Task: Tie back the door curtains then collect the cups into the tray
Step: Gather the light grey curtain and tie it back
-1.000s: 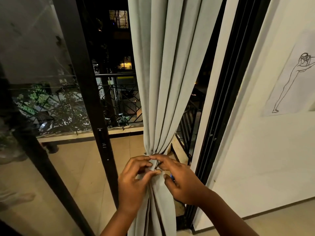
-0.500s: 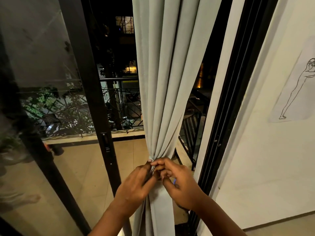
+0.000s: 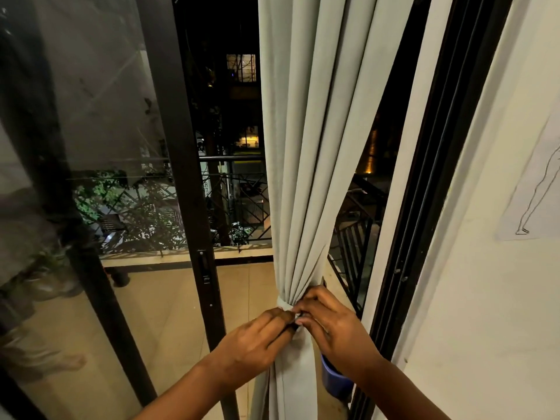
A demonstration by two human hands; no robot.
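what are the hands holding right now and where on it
Both the left hand and right hand pinch the tie-back band at its front, where it cinches the curtain.

Two bare forearms enter from the bottom edge, with no sleeve, watch, band or bracelet on either as far as the frame shows them. The left hand point(image 3: 254, 344) and the right hand point(image 3: 333, 325) are both ungloved. No rings show on the fingers point(image 3: 312, 300) that are visible. The fingernails are short and plain, without polish. Nothing else of the person is in view.
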